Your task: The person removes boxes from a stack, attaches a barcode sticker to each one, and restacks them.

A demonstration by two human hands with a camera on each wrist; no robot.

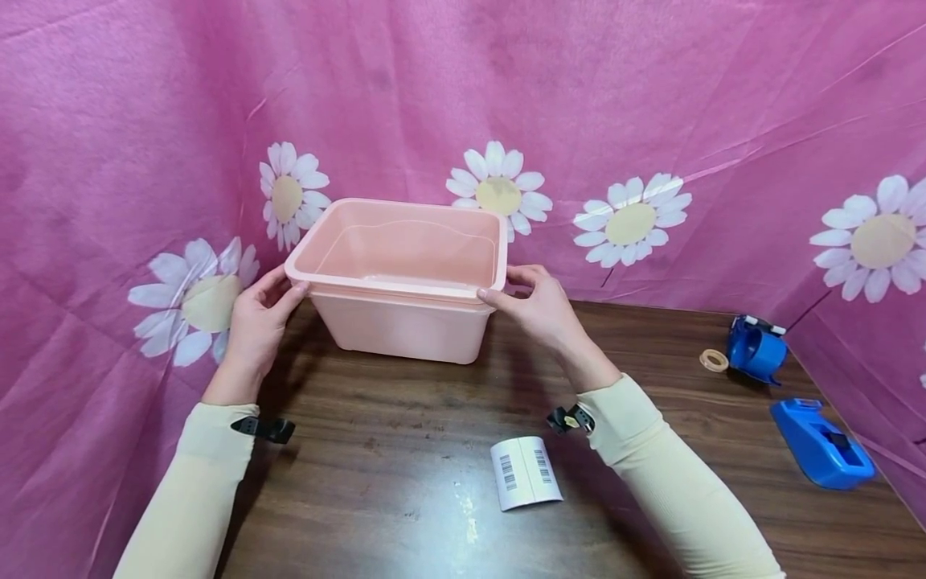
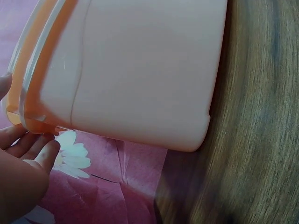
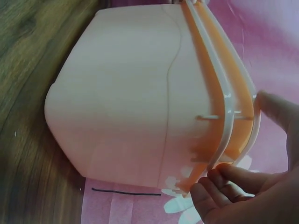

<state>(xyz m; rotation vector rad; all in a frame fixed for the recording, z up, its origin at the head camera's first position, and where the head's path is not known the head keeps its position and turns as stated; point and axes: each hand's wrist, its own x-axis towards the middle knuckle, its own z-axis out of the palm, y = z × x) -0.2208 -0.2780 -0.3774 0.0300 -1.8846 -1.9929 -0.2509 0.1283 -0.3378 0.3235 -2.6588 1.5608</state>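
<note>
Two pale pink plastic bins stand nested at the back of the table; the upper bin [image 1: 408,253] sits inside the lower bin [image 1: 401,328]. Both rims show as two close parallel edges in the wrist views. My left hand [image 1: 255,330] grips the left end of the rim, thumb on the front corner and fingers beneath. At the opposite end my right hand [image 1: 546,318] holds the rim the same way. The right wrist view shows the right thumb [image 3: 275,107] on the upper rim and fingertips [image 3: 204,196] at the lower one.
A curved white paper with barcodes [image 1: 526,474] lies near the front of the wooden table [image 1: 362,450]. To the right are a blue tape dispenser [image 1: 821,442], another blue device [image 1: 755,350] and a tan tape ring [image 1: 714,360]. Pink flowered cloth [image 1: 405,96] hangs close behind the bins.
</note>
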